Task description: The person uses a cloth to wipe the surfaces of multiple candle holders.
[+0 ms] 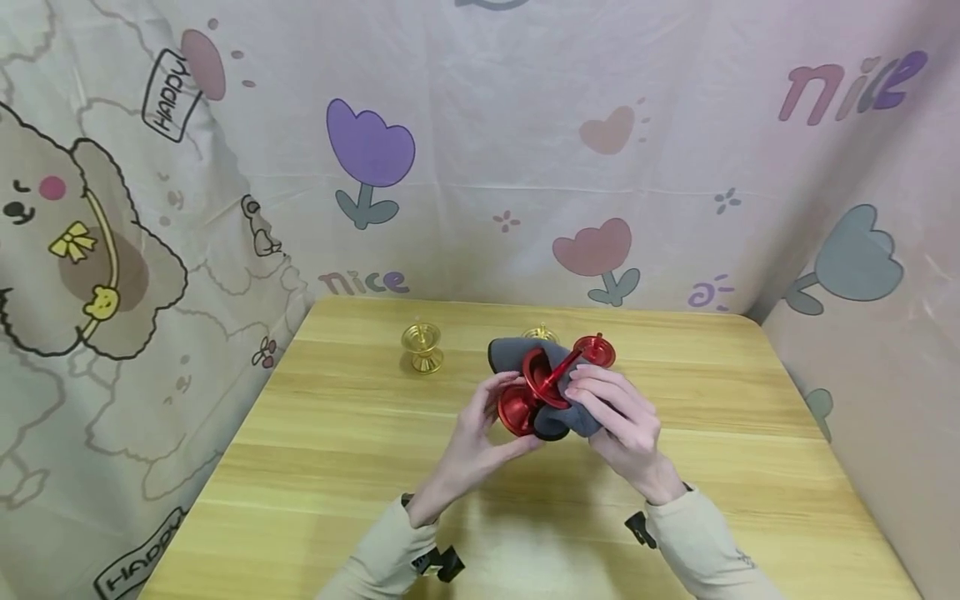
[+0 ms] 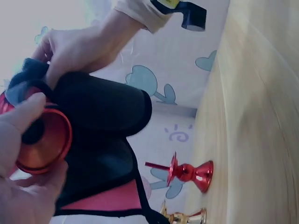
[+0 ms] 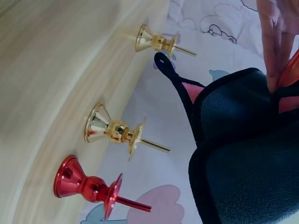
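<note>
Tilted above the table is a shiny red candle holder (image 1: pixel 517 410) with a round base, a dish and a thin spike. My left hand (image 1: pixel 474 437) grips it by the base, thumb and fingers at the rim, as the base (image 2: pixel 52 140) facing the left wrist camera shows. A dark grey cloth (image 1: pixel 510 353) with black edging is wrapped about the dish. My right hand (image 1: pixel 624 417) pinches this cloth against the holder near the spike. Folds of the cloth (image 3: pixel 247 163) hang down, with a pink underside and a corner loop; they hide part of the holder.
On the wooden table (image 1: pixel 322 467) beyond my hands stand a second red candle holder (image 3: pixel 91 187), a gold candle holder (image 3: pixel 117 130) beside it and another gold one (image 1: pixel 423 346) farther left. Printed fabric (image 1: pixel 465 108) hangs behind the table and along its sides.
</note>
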Demonstrator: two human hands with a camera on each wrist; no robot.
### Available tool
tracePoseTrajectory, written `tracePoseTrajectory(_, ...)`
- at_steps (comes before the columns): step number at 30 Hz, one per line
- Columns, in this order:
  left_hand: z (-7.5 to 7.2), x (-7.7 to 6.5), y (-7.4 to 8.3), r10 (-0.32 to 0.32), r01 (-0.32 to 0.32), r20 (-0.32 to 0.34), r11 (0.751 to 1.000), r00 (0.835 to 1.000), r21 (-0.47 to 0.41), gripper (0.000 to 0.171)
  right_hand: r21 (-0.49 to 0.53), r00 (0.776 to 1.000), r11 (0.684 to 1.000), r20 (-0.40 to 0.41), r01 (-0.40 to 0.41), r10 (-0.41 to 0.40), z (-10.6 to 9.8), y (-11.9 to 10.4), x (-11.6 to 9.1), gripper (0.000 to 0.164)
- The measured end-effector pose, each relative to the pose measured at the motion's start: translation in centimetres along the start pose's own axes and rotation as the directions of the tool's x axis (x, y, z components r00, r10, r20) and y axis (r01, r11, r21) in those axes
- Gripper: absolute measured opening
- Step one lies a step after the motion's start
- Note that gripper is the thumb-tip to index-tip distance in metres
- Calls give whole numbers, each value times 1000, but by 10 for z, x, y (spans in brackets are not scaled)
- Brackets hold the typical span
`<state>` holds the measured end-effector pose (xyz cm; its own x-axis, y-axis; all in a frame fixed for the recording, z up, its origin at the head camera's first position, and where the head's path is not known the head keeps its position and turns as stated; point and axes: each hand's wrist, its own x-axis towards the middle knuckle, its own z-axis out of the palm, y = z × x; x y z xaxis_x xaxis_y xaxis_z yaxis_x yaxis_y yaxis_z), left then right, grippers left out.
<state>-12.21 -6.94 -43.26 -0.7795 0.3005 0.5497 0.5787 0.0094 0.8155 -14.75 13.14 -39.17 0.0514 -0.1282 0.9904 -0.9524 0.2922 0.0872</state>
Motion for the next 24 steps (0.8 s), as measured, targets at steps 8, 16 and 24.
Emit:
tracePoseTrajectory(8,-10,-1,-6,176,-156,65,958,982,-239,62,153,1000,988,19,18,-21,-4,-2,10,19)
tracePoseTrajectory(16,-17,-1,-4,15,88,259,920,966,-381,57,215,998,977,59,12,-25,-11,2,13,21)
tracePoseTrajectory(24,-1,3,8,195,-225,152,950,969,217,86,0,1000,1000,-6,10,-10,-9,1,7,20)
